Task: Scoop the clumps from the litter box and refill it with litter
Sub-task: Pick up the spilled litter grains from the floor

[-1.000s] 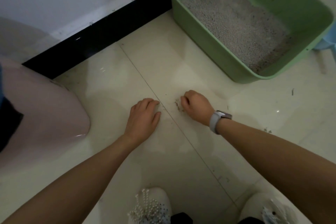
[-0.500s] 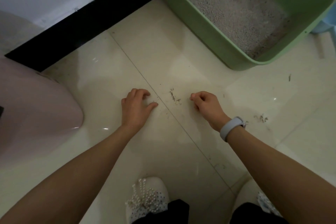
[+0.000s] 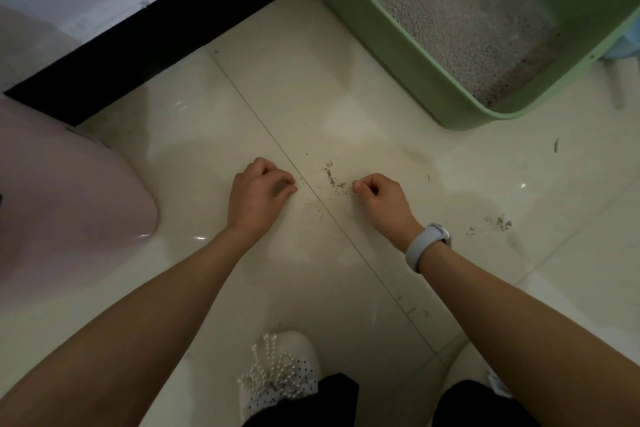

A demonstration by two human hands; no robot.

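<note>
The green litter box (image 3: 377,55) stands on the tiled floor at the upper right, with grey litter (image 3: 450,10) spread inside it. A small scatter of spilled litter grains (image 3: 333,179) lies on the floor beside a tile joint. My left hand (image 3: 258,192) rests on the floor just left of the grains, fingers curled under. Just right of them is my right hand (image 3: 379,198), a grey wristband behind it, knuckles up and fingers curled in. I see nothing held in either hand. No scoop is in view.
A second patch of spilled grains (image 3: 498,222) lies to the right of my right wrist. A pale pink rounded container (image 3: 69,198) sits at the left by the black skirting board (image 3: 156,38). My white beaded shoe (image 3: 280,374) is at the bottom.
My right hand has drawn back to the right, off the grains, so the two hands are farther apart. My left fingers have curled in more. The view has shifted, cropping the box's far side.
</note>
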